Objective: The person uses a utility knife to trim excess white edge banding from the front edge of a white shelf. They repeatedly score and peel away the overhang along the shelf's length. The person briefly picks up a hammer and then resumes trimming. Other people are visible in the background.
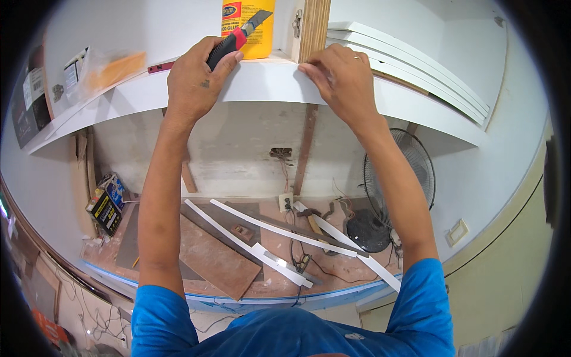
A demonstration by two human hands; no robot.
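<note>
My left hand [195, 83] grips a black and red snap-off utility knife [229, 47], its blade out and slanting up to the right. It rests by the front edge of a white shelf [262, 84], in front of a yellow glue container [259, 46]. My right hand [346, 82] is at the same shelf edge, next to a wooden-edged upright [314, 28]. Its fingers are curled with the thumb toward the edge, and anything pinched there is hidden. A ring shows on one finger.
White panels [416, 66] are stacked on the shelf's right side; plastic-wrapped items [116, 70] lie left. Below, a brown-topped surface carries white strips [279, 229], a brown board [217, 256], a hammer [314, 221], cords and a black fan [410, 172]. Boxed cans [106, 211] stand at left.
</note>
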